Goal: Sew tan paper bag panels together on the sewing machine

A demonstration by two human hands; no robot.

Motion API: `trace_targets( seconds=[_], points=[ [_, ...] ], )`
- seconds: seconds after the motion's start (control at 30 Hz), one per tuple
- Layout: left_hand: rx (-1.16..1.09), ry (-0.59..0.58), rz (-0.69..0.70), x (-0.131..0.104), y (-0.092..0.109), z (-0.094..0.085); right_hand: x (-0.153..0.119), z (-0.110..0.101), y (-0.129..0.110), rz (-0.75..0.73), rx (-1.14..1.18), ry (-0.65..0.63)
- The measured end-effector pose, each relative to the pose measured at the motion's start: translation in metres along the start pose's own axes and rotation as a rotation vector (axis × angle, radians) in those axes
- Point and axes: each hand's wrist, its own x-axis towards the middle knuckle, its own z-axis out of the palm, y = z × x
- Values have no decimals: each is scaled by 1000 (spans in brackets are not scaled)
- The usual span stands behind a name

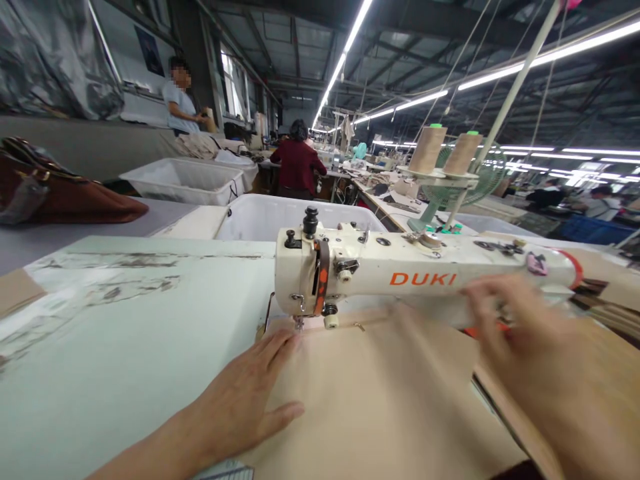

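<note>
A large beige sheet of fabric or leather (pixel 370 393) lies on the sewing table, its far edge under the head of a white sewing machine (pixel 370 277) marked DUKI. My left hand (pixel 245 390) rests flat on the sheet's left side, thumb apart, with its fingertips close to the presser foot (pixel 299 324). A small brass-coloured piece (pixel 359 327) sits near the far edge of the sheet. On the right, my right hand (pixel 530 353) is raised in front of the machine arm, smeared by motion; its fingers look bent, and whether they hold anything is unclear.
Two beige thread cones (pixel 427 151) stand behind the machine near a green fan (pixel 470 173). White plastic bins (pixel 185 183) sit beyond the worn pale-green tabletop (pixel 125 347). A brown bag (pixel 65 190) lies at far left. Co-workers (pixel 297 160) are farther back.
</note>
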Motion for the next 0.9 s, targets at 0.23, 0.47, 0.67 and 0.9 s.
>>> trace_targets(
  seconds=[0.23,0.47,0.67,0.9],
  points=[
    [29,-57,2,3,1,-3,-46,148,-103,-264,231,-552],
    [42,9,45,-2,-3,5,-71,173,-89,-278,212,-507],
    [46,46,76,0,-6,3,-72,177,-91,-280,211,-470],
    [98,54,98,0,-13,6,-74,183,-91,-285,174,-465]
  ],
)
